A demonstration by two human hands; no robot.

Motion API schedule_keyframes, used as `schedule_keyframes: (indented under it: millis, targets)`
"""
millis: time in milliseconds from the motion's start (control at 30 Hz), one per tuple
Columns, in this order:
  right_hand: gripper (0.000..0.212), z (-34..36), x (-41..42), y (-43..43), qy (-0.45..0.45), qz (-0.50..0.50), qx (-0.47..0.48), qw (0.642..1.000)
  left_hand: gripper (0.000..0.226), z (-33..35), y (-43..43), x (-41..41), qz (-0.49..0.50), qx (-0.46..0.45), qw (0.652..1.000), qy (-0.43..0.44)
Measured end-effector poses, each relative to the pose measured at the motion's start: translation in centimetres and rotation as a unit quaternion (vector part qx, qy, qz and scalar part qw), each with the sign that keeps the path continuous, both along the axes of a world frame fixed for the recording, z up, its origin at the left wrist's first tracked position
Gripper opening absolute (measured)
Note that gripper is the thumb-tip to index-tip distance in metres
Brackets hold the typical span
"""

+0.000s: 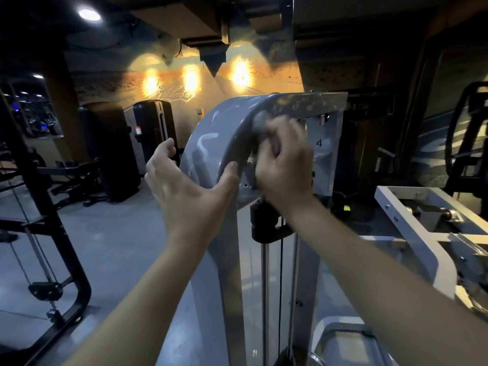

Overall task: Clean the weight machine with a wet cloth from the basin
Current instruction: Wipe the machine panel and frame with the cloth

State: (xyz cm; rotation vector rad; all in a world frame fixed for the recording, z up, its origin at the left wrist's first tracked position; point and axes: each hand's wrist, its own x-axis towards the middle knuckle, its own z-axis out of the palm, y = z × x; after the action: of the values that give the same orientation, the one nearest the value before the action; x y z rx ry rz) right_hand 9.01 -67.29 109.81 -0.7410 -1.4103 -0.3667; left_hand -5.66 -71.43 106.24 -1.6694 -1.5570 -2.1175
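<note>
The grey weight machine (211,133) stands right in front of me, its curved shroud arching over to a flat top bar. My left hand (184,180) holds the shroud's curved edge, thumb on the near rim and fingers round the far side. My right hand (285,165) is blurred with motion and grips a small grey cloth (261,122) pressed against the shroud's inner edge near the top. Below the hands hang the machine's black pulley block (264,223), guide rods and cable. No basin is in view.
A black cable-machine frame (52,233) stands at the left. A white metal frame (422,228) of another machine juts in at the right. Dark upholstered machines (116,151) stand behind, on a grey floor. Wall lamps glow on the far wall.
</note>
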Motion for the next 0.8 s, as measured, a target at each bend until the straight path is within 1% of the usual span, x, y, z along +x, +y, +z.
schedule_keyframes:
  millis: [67,100,133,167,233,300,367,467,500,533,567,667,700,733,800]
  targets:
    - [0.007,-1.9,-0.6,-1.4,-0.084,0.026,0.035,0.995,0.097,-0.2,0.2,0.0,-0.002,-0.009,1.000,-0.015]
    - [0.007,-1.7,-0.3,-1.2,-0.111,0.026,0.045,0.993,0.097,-0.2,0.2,0.0,-0.004,-0.013,1.000,-0.018]
    - [0.008,-0.7,0.3,-0.3,-0.107,0.010,0.040,0.993,0.098,-0.3,0.2,0.0,-0.006,-0.015,1.000,-0.018]
    - [0.009,0.6,1.0,1.0,-0.077,-0.014,0.024,0.997,0.098,-0.2,0.2,-0.1,-0.009,-0.014,1.000,-0.016]
    - [0.011,3.6,2.4,3.2,0.017,-0.057,-0.028,0.998,0.098,-0.2,0.2,-0.2,-0.017,-0.012,1.000,-0.015]
    - [0.012,4.2,2.7,3.9,0.069,-0.063,-0.061,0.994,0.098,-0.1,0.2,-0.2,-0.025,-0.015,0.999,-0.015]
    - [0.013,2.5,1.1,2.4,0.063,-0.050,-0.061,0.995,0.099,-0.2,0.4,-0.2,-0.037,-0.016,0.999,-0.023]
    - [0.012,-0.6,-1.0,-0.5,-0.022,-0.037,-0.018,0.999,0.099,-0.3,0.6,-0.3,-0.047,-0.019,0.998,-0.034]
    - [0.012,-0.7,-0.9,-0.7,-0.046,-0.042,-0.008,0.998,0.099,-0.3,0.5,-0.3,-0.050,-0.019,0.998,-0.032]
    - [0.011,-0.1,-0.5,-0.3,-0.050,-0.052,-0.012,0.997,0.098,-0.4,0.5,-0.4,-0.052,-0.019,0.998,-0.030]
    - [0.010,1.0,0.1,0.6,-0.033,-0.067,-0.035,0.997,0.097,-0.3,0.4,-0.4,-0.054,-0.020,0.998,-0.028]
    - [0.010,4.1,2.3,3.2,0.084,-0.079,-0.145,0.983,0.097,-0.2,0.2,-0.4,-0.052,-0.021,0.998,-0.028]
    - [0.010,4.2,2.3,3.1,0.101,-0.079,-0.157,0.979,0.097,-0.3,0.1,-0.4,-0.052,-0.019,0.998,-0.029]
    - [0.009,3.9,1.6,2.4,0.094,-0.075,-0.153,0.981,0.097,-0.3,0.2,-0.4,-0.053,-0.016,0.998,-0.031]
    - [0.010,2.1,-0.5,0.0,0.048,-0.046,-0.116,0.991,0.097,-0.4,0.3,-0.3,-0.053,-0.010,0.998,-0.034]
